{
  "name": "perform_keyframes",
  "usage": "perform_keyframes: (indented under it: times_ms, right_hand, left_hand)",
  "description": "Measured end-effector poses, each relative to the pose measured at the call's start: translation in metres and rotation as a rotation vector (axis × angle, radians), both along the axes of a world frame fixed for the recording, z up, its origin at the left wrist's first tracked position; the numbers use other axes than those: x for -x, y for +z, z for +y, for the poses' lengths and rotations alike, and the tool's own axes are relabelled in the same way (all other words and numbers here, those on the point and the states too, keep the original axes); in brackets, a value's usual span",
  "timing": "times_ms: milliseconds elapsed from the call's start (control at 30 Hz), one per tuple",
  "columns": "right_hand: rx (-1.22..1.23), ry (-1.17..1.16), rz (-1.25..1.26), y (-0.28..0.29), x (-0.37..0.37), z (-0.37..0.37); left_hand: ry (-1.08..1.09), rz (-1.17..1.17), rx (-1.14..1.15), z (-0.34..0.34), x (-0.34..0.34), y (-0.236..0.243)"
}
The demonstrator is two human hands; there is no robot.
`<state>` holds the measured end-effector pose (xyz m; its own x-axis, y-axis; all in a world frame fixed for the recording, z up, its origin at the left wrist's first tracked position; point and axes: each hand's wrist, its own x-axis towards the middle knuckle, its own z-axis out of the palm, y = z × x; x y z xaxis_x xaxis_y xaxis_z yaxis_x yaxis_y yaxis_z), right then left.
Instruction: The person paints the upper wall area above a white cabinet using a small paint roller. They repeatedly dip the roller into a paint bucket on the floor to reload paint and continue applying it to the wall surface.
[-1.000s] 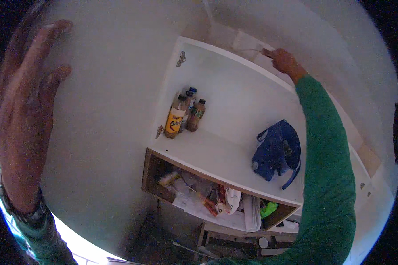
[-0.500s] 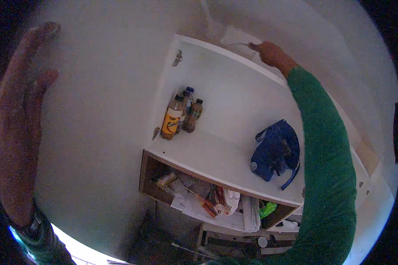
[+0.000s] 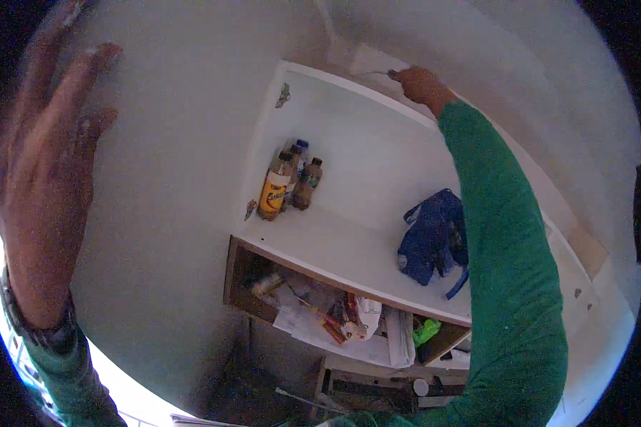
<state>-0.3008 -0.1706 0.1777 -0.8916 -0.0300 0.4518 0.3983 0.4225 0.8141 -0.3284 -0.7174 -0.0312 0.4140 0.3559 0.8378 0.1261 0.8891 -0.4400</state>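
My right hand (image 3: 420, 87) reaches above the top edge of a white open cabinet (image 3: 377, 160). Its fingers are closed round a thin tool (image 3: 372, 72) with a light, narrow front end. That end lies by a pale rectangular patch (image 3: 377, 60) on the wall; the tool's exact kind is too blurred to make out. At the far left my left hand (image 3: 46, 153) is raised in front of the grey wall (image 3: 171, 156), fingers stretched and apart, with whitish smears on the fingertips. Nothing is in it; whether it touches the wall I cannot tell.
Several bottles, one an orange-labelled bottle (image 3: 274, 193), stand at the cabinet's left side. A dark blue bag (image 3: 431, 242) lies at its right. Beneath, a brown-edged shelf (image 3: 238, 285) holds papers, a brush (image 3: 266, 285) and a green bag (image 3: 426, 331). My right sleeve crosses the cabinet's right side.
My left hand has shifted right and shows more of its spread fingers. My right hand and arm appear slightly further left, the tool still in hand. The whole view has moved a little.
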Motion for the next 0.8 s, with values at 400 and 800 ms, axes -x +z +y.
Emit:
perform_keyframes:
  times_ms: [400,800]
  right_hand:
    - [0.023,-0.157,0.127,-0.016,-0.148,0.068]
    - [0.369,0.379,0.225,-0.014,-0.106,0.003]
  left_hand:
    - [-0.010,-0.282,-0.146,0.023,-0.040,-0.001]
    - [-0.016,-0.279,-0.138,0.023,-0.041,-0.001]
